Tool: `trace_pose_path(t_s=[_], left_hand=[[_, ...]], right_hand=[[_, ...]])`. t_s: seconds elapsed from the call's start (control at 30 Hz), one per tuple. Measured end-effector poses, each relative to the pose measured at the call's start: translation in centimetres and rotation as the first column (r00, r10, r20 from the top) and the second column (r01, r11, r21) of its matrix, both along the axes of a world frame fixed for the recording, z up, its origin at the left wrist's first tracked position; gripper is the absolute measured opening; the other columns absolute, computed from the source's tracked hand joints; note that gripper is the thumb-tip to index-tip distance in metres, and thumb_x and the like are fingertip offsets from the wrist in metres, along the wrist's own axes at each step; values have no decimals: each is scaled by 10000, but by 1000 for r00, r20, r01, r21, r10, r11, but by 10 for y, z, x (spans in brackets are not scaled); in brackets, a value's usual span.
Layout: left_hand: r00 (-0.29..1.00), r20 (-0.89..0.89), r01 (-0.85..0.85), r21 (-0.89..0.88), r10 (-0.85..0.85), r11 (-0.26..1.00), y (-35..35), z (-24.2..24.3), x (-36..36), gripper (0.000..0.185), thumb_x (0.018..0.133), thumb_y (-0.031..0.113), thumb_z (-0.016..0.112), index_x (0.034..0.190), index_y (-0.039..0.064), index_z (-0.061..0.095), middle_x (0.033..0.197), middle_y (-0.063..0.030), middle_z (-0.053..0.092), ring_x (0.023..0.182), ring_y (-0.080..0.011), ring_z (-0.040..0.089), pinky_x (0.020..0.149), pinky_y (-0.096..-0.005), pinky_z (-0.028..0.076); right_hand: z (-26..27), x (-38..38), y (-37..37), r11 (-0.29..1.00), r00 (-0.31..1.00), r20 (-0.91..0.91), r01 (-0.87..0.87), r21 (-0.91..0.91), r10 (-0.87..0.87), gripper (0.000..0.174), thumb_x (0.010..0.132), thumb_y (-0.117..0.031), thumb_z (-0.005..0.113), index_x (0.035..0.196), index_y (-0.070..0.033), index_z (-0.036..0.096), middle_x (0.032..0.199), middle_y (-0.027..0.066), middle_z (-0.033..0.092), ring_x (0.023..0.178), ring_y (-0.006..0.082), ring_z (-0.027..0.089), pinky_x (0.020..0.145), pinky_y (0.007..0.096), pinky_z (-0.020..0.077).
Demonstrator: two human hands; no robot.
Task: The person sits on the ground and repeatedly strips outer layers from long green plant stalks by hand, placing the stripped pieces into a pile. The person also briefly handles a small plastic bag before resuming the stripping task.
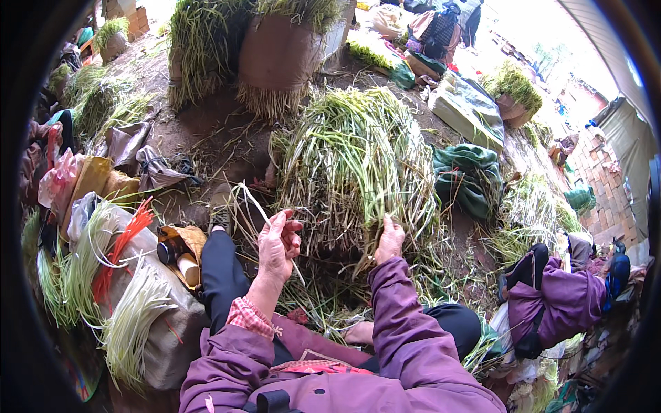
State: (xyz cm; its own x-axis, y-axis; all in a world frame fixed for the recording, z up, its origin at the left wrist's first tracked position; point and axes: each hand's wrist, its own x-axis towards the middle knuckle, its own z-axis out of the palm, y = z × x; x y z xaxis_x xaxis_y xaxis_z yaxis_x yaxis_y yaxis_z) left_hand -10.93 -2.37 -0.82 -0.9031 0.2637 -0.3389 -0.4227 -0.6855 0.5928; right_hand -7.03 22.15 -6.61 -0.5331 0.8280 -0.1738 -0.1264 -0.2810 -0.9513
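In front of me stands a large heap of long green stalks with pale, dry lower ends point(356, 134). My left hand point(279, 245), left of the heap, is closed around a thin white stalk point(255, 200) that sticks out above and below the fingers. My right hand point(390, 240) grips the lower end of a few green stalks point(379, 199) at the heap's front. At my left, trimmed pale stalks point(137, 322) and a bunch of red plastic strips point(121, 250) lie on a grey covered block point(181, 330).
Wrapped stalk bundles point(279, 51) stand beyond the heap. A green cloth point(467, 178) lies right of it. An open yellow bag point(191, 237) with a cylindrical item is by my left knee. A person in purple point(557, 304) sits at the right.
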Motion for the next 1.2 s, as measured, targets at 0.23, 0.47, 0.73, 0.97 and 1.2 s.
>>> trace_pose_path(t_s=[0.23, 0.47, 0.73, 0.97, 1.2], left_hand=[[996, 65, 73, -101, -67, 992, 0, 1, 1, 152, 919, 217, 580, 976, 80, 610, 769, -57, 657, 453, -82, 532, 325, -177, 309], [965, -160, 122, -421, -206, 899, 11, -5, 12, 210, 850, 202, 683, 951, 19, 662, 749, 22, 632, 551, -23, 496, 487, -167, 387], [983, -176, -104, -252, 60, 962, 7, -13, 2, 122, 843, 163, 690, 848, 53, 638, 671, 26, 610, 454, -28, 495, 403, -176, 374], [980, -180, -124, -249, 80, 961, 3, -15, -3, 146, 859, 169, 672, 885, 32, 627, 692, 8, 597, 443, -47, 500, 388, -187, 391], [972, -230, -11, -234, -45, 972, -4, -3, -2, 115, 865, 146, 655, 851, 35, 628, 693, -16, 620, 459, -61, 510, 399, -196, 409]], right_hand=[[32, 1, -61, 887, 902, -246, -408, -214, 356, 97, 878, -131, 642, 911, -40, 638, 807, 13, 655, 636, 77, 590, 567, 215, 472], [41, 17, -107, 800, 801, 5, -597, 61, 598, 158, 883, -112, 629, 967, 16, 668, 858, 10, 653, 741, 59, 560, 698, 205, 455], [-32, 27, -48, 759, 796, 224, -604, 243, 562, 179, 876, -148, 625, 943, 12, 667, 876, 35, 657, 790, 102, 570, 719, 254, 450], [2, 39, -8, 355, 550, 832, -793, 496, 67, 327, 873, -268, 616, 1084, -19, 619, 905, 135, 671, 762, 200, 632, 718, 350, 515], [50, 25, -100, 403, 483, 342, -871, 279, 806, 248, 935, -138, 535, 1133, 2, 589, 857, 12, 622, 676, 75, 537, 625, 214, 450]])
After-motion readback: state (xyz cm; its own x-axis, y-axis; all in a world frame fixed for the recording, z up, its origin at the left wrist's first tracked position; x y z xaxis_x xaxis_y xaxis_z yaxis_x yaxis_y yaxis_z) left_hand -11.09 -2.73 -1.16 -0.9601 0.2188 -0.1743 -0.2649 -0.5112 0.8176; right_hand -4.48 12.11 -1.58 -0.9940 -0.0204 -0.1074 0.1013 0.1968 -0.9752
